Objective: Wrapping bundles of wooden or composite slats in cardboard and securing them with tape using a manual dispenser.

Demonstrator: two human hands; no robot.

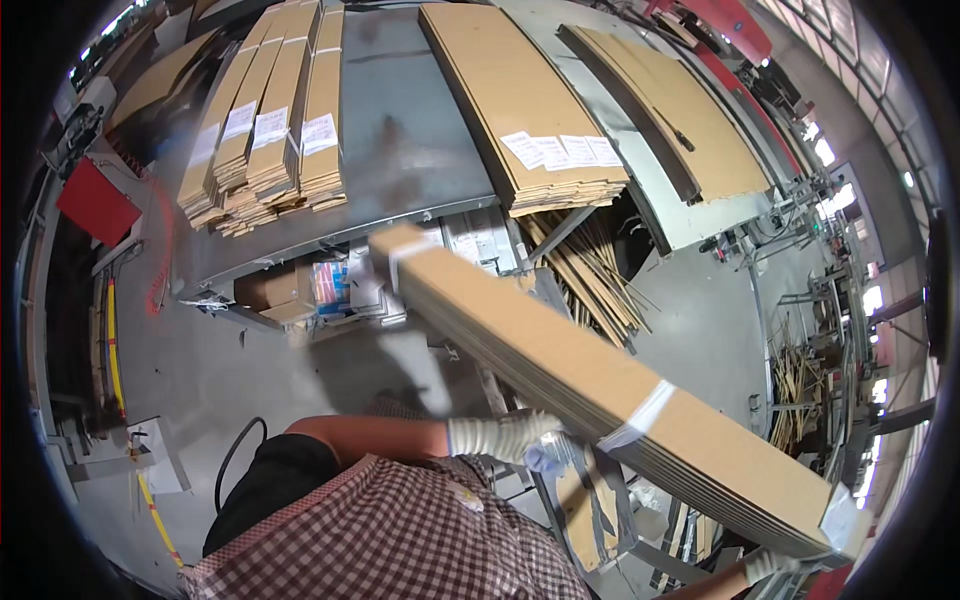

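A long bundle of flat brown cardboard strips (560, 350), bound with white bands, slants across the view from upper left to lower right. My right hand (770, 565), in a white glove, grips the bundle's near right end by its lower edge; part of its fingers is hidden there. My left hand (510, 438), in a white knitted glove with bluish fingertips, is close to the bundle's near side, by the middle band (640, 415). Its fingers are blurred, and I cannot tell whether they touch the cardboard.
Several banded cardboard stacks (265, 130) with white labels lie on a grey metal table (400, 150) ahead. A wide labelled stack (530, 110) sits at its right side. Further right, another board stack (680, 120) lies on a pale surface. Loose strips (590, 280) lean below; a metal stand (590, 500) is beneath the bundle.
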